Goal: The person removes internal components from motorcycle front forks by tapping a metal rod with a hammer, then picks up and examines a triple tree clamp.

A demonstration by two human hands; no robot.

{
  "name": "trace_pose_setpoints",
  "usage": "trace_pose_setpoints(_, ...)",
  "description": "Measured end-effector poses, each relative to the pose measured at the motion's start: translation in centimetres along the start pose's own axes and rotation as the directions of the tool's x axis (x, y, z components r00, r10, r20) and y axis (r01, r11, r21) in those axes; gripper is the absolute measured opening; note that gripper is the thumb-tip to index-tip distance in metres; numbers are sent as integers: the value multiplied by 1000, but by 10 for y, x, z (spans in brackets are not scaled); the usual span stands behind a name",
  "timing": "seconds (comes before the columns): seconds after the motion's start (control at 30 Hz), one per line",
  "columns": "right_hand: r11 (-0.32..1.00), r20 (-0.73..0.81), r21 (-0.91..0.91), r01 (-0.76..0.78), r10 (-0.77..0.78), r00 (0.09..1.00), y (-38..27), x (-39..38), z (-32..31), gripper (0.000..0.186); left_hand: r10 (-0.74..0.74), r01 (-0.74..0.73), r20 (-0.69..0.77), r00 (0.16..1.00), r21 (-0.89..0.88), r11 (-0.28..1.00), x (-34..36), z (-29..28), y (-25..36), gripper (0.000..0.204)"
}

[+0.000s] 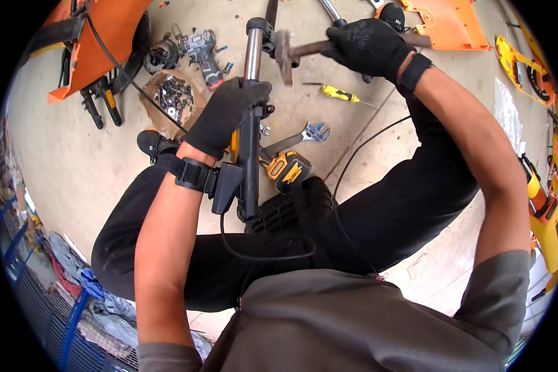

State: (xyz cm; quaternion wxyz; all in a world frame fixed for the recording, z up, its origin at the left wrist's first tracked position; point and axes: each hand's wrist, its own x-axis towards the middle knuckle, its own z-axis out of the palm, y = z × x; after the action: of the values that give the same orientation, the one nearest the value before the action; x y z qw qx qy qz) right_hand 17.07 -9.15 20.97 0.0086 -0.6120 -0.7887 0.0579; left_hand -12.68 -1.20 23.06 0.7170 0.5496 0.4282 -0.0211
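Black work gloves cover both my hands. My left hand (229,115) is wrapped round a shock-absorber-like tube (250,164), black below with a shiny chrome upper rod, held roughly upright over my lap. A black clamp-like fitting (260,28) sits at the tube's top. In my right hand (372,46) is a hammer (283,59), gripped by its handle. Its rusty head is beside the fitting; I cannot tell whether they touch. Below the hammer, a yellow screwdriver (339,93) lies on the floor. An adjustable wrench (315,132) lies right of the tube.
Beyond my left hand are a grey cordless driver (201,56) and an open paper bag (195,102) of small hardware. A yellow-and-black battery tool (288,170) lies between my legs. Orange panels (449,25) and yellow parts (549,217) line the right; a cable (369,139) crosses my leg.
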Motion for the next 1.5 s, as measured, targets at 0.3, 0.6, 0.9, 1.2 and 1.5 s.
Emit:
trace_pose_setpoints(0.3,992,-93,-25,125,-127,988,-8,6,-1,26,143,-147,39,989,124,981,9,-7,-7,21)
trace_pose_setpoints(0.6,994,-53,-24,103,-105,993,-16,11,-10,26,241,-258,92,966,315,913,6,-7,2,26)
trace_pose_setpoints(0.9,974,-76,72,214,-208,975,-19,17,1,27,178,-190,68,982,265,945,5,-7,-13,21)
trace_pose_setpoints(1.2,993,-107,34,111,-107,988,-18,24,2,26,91,-91,4,996,138,986,6,-5,-1,23)
trace_pose_setpoints(1.5,995,7,49,86,-87,996,-27,23,3,29,358,-373,112,927,379,847,3,-11,4,20)
